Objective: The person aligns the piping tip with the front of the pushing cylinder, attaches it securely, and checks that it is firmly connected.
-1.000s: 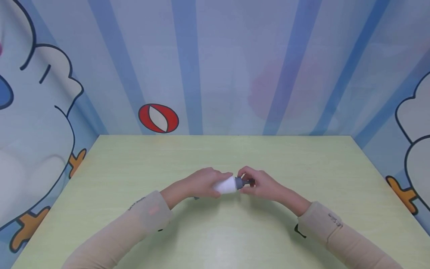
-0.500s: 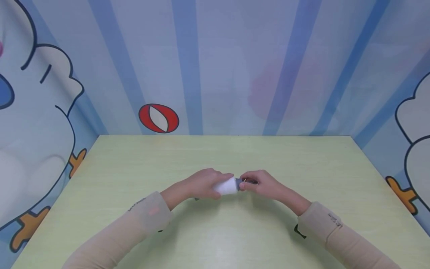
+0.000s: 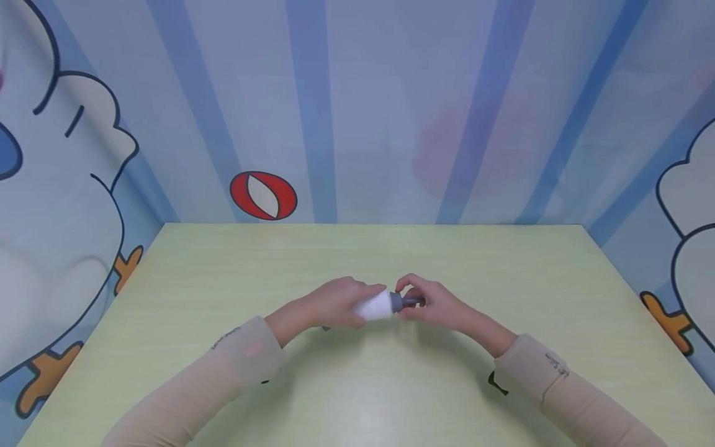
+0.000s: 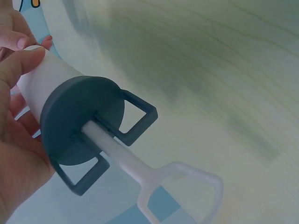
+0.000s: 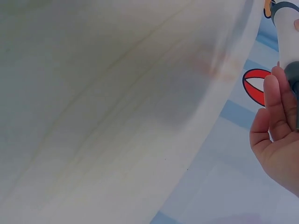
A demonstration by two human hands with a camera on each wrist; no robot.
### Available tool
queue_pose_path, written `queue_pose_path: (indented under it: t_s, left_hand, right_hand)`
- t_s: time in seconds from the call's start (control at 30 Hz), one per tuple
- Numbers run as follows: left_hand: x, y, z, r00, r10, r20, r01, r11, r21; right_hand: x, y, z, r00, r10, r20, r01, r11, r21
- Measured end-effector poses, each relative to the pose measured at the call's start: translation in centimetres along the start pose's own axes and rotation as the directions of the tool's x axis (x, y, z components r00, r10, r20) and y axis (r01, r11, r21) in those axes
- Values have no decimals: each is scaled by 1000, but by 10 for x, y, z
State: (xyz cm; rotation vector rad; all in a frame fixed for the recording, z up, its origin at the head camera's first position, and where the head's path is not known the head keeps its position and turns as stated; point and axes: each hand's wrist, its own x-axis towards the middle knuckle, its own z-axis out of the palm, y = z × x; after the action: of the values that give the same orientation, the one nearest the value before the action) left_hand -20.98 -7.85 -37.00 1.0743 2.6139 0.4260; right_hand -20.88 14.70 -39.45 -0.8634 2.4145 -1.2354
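An icing syringe with a white barrel [image 3: 375, 307] is held in the air above the table. My left hand [image 3: 337, 302] grips the barrel, thumb on top. In the left wrist view, its rear end has a dark grey flange [image 4: 65, 126] with two square finger loops, and a white plunger handle [image 4: 152, 173] sticks out behind. At the other end sit a grey cap [image 3: 396, 302] and a thin dark nozzle [image 3: 412, 302]. My right hand [image 3: 440, 307] has bent fingers round the cap and nozzle. The right wrist view shows several of its fingers alongside the cap.
The pale green table [image 3: 368, 254] stretches under both hands. Behind it rises a blue striped backdrop [image 3: 380, 124] with a printed red ball [image 3: 285, 197]. Printed cartoon figures [image 3: 61, 217] cover the side walls.
The right hand's fingers bunched together over the cap half a second ago, and now stand wider round it, baring the nozzle. The left hand and barrel have stayed nearly still.
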Motion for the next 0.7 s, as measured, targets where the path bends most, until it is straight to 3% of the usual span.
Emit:
queue_pose_path:
  t_s: [0.27, 0.5, 0.7]
  left_hand:
    - [-1, 0, 0, 1000, 7, 0, -7, 1000, -3]
    - [-1, 2, 0, 1000, 7, -3, -7, 1000, -1]
    - [-1, 3, -1, 1000, 3, -13, -3, 1000, 8]
  right_hand:
    - [0, 0, -1, 1000, 13, -12, -14, 1000, -19]
    - [0, 3, -4, 999, 38, 29, -39, 998, 39]
    - [-2, -1, -6, 1000, 23, 5, -23, 1000, 4]
